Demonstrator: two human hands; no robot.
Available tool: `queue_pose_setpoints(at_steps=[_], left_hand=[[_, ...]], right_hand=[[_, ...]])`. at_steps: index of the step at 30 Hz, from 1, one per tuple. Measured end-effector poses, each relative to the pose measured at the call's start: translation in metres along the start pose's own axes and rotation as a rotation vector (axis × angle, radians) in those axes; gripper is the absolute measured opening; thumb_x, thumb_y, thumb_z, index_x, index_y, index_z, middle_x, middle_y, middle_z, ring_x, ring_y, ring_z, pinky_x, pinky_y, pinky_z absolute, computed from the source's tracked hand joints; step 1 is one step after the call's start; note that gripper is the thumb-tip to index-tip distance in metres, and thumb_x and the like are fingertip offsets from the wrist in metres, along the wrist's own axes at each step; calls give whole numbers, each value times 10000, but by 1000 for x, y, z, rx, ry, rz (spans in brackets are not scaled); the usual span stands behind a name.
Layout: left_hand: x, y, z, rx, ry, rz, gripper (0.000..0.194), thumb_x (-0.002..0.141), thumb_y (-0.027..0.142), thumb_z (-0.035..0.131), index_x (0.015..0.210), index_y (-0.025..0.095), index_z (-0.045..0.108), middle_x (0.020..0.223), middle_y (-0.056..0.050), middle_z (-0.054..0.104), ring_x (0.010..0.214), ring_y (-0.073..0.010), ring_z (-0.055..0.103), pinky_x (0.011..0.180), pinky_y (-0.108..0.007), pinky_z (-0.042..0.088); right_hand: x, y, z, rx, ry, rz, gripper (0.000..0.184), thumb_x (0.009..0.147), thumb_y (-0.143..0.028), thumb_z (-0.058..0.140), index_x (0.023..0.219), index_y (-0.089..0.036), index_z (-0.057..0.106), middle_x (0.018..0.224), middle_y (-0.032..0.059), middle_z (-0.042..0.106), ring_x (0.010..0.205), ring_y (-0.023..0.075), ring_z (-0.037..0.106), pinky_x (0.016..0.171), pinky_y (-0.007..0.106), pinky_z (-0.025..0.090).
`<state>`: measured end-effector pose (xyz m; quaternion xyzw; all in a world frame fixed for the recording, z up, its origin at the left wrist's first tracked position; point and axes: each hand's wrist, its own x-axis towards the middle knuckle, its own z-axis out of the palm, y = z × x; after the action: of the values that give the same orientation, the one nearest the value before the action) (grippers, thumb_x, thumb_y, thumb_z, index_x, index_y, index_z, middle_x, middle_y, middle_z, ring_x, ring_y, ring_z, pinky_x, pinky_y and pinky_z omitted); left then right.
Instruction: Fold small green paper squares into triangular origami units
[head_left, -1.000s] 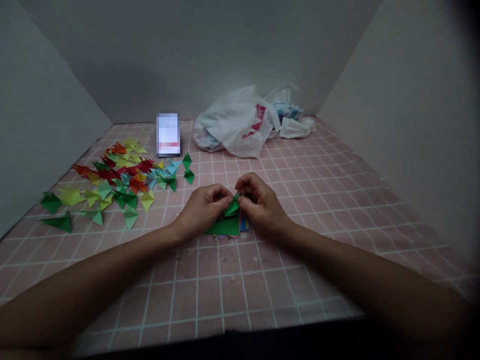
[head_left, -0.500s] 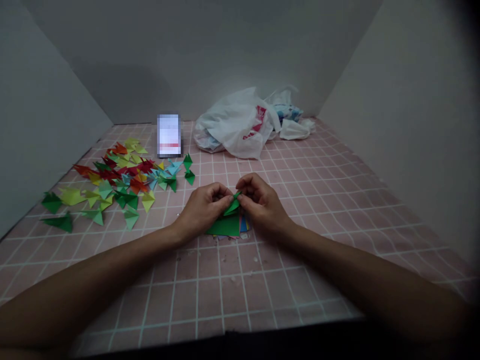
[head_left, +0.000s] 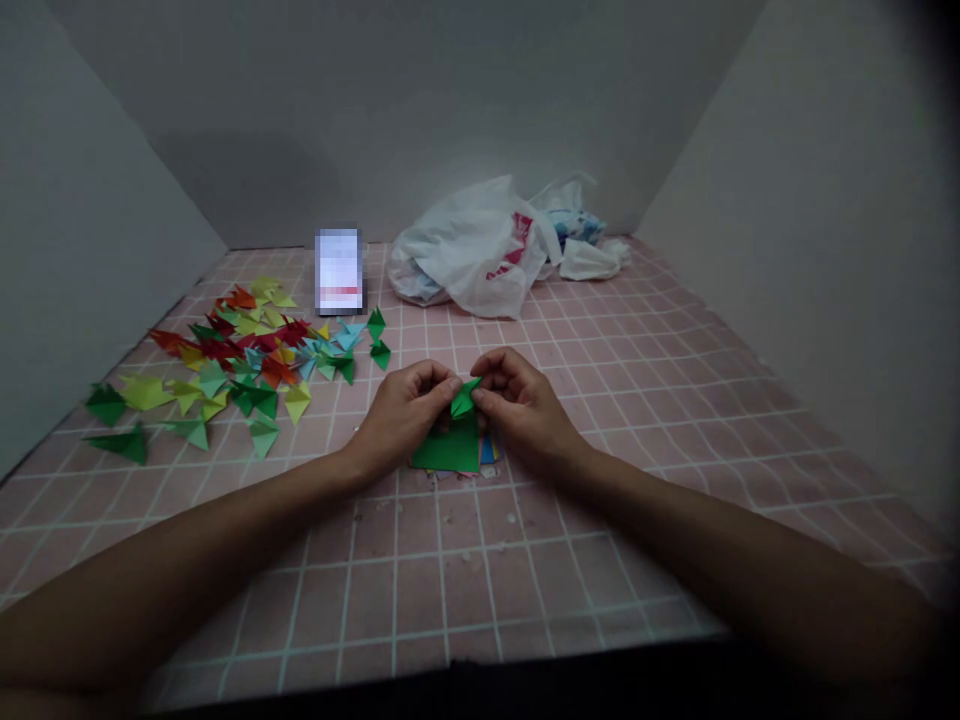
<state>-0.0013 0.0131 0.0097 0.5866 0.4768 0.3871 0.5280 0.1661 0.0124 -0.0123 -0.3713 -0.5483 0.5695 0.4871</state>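
Folded green paper (head_left: 464,400) in the fingertip pinch of left hand (head_left: 409,408) and right hand (head_left: 526,408), over paper stack (head_left: 450,452)

left hand (head_left: 401,410): bare | right hand (head_left: 529,412): bare | forearms (head_left: 225,548): bare (blurred lower down)

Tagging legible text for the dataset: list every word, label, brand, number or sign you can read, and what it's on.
None readable.
White plastic bag: red print, too creased and blurred to read.
Lit screen: pixelated, nothing legible.
Blue-patterned packet: too small and blurred to tell whether it carries text.
Folded green paper: no text visible.
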Motion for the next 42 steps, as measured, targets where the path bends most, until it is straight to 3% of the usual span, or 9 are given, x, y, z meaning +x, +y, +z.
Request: queue_pose_setpoints(at_steps=[4,9,14,19,27,34,42], left_hand=[[1,-2,0,-119,-42,-5,188,840,325,650,931,172,589,649,43,576,537,-100,543,536,-219,419],[0,-3,-1,-97,-79,116,219,895,397,608,891,185,553,725,28,574,632,-109,567,606,-234,455],[1,-5,-2,0,-104,218,351,744,373,791,964,176,600,913,-17,631,790,-143,605,691,-255,479],[2,-9,-1,-26,-116,224,410,736,296,799,1076,190,595,969,-31,655,856,-167,646,758,-289,523],[3,-14,2,-132,-156,183,246,784,213,729,999,174,616,922,-23,693,833,-154,687,808,-310,529],[3,-13,3,-200,-111,74,216,768,247,747,926,159,629,762,10,683,700,-129,657,688,-265,508],[4,-10,1,-421,-93,-77,250,729,255,782,900,163,624,672,30,657,587,-95,603,606,-226,479]], right_hand=[[0,-3,-1,137,0,71,217,766,-208,677,922,-222,528,600,-94,544,479,90,525,480,230,445],[2,-2,-1,267,47,105,249,739,-206,720,908,-224,538,573,-97,566,450,93,524,460,230,465],[1,-3,2,285,104,122,238,712,-214,761,831,-212,555,603,-88,570,464,77,528,464,213,451],[1,-7,3,293,203,110,232,680,-182,741,761,-209,525,592,-85,559,474,74,523,455,197,418],[2,-3,3,405,249,257,257,638,-123,702,784,-211,509,547,-83,558,445,85,509,462,216,454],[0,-6,5,423,151,292,251,675,-162,746,791,-197,527,590,-69,588,475,80,542,498,215,463],[-1,-2,3,249,-1,129,218,749,-247,753,897,-209,597,717,-34,627,579,104,558,567,248,449]])
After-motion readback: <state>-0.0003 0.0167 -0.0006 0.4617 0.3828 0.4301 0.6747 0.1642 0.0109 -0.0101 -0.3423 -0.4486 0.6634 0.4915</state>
